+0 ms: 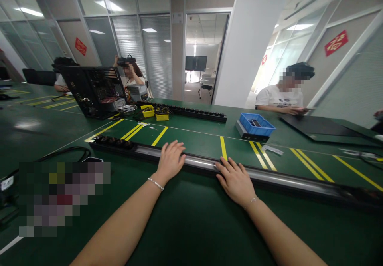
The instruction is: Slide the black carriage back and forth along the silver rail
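We see long power strip [269,177] lying across frame centre, long axis lower right to left of centre. Left hand [170,160] and right hand [236,180] both flat on it, fingers spread, grip unclosed; right hand seems slightly nearer us.

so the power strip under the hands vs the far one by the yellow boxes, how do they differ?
The near power strip lies under the left hand and right hand; the far power strip is untouched. Near one shows a shiny silver length with sockets only at its left end; far one is black with sockets along it. Both are long and lie flat on the green table.
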Motion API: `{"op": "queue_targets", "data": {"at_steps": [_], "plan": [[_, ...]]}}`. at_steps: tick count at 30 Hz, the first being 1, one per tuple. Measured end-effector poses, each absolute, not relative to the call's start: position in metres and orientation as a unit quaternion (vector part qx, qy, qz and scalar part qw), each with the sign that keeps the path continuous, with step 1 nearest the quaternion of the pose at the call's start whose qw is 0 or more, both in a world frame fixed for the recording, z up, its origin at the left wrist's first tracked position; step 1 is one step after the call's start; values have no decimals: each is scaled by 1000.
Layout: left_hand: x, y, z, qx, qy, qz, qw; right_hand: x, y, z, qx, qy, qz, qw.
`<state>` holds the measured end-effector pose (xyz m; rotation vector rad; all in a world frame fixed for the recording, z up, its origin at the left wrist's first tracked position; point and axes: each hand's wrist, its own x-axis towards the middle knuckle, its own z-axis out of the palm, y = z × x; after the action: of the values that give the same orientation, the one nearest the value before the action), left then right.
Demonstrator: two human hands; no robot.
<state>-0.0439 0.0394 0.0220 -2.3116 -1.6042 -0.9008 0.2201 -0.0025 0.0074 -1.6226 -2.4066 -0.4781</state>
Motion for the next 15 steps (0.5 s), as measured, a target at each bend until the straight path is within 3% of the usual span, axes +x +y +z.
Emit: {"op": "queue_targets", "data": {"at_steps": [4,8,15], "plan": [[-85,53,25,-551,-732,-369,154,222,-1,10,-549,-812,-167,105],[-127,62,21,-396,-818,-397,123,220,-2,9,-549,-810,-169,115],[-138,60,18,-384,-845,-365,67,219,-2,10,-549,-810,-170,115]]}}
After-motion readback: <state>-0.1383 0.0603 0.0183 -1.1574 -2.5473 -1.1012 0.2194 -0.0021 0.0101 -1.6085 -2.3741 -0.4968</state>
